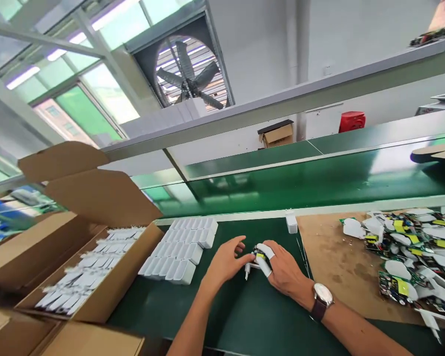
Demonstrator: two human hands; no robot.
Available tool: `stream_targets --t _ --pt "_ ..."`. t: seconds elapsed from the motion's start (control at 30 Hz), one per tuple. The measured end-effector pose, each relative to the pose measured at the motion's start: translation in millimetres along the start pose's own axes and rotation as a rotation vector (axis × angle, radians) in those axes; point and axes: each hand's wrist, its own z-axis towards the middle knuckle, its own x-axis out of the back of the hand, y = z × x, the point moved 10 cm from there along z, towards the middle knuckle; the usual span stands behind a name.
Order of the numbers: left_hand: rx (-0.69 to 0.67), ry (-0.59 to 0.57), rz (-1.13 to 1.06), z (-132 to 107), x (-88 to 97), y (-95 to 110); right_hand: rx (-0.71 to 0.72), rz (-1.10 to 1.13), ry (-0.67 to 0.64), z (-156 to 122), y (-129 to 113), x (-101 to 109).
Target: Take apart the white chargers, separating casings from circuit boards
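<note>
My left hand and my right hand meet over the green table, both pinched on a small charger part with a circuit board and metal prongs. Two fingers of the right hand wear white finger cots, and a watch sits on that wrist. Just left of the hands lies a block of white charger housings in rows. A single white housing stands beyond the hands at the table's far edge.
An open cardboard box of white parts stands at the left, with more boxes around it. At the right, a brown board carries a heap of circuit boards with white plugs. Behind runs a green conveyor belt.
</note>
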Motion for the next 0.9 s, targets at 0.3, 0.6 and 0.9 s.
stream_targets --t 0.3,0.6,0.9 --pt "0.183 0.395 0.263 -16.6 89.3 -85.1 0.065 -0.102 -0.352 0.7 -25.1 -33.7" --pt "-0.142 0.161 0.051 12.9 12.5 -23.3 -0.005 -0.065 -0.313 3.6 29.1 -11.5" --pt "-0.207 0.054 -0.125 28.9 -12.4 11.1 -0.153 -0.135 -0.397 3.9 22.1 -18.0"
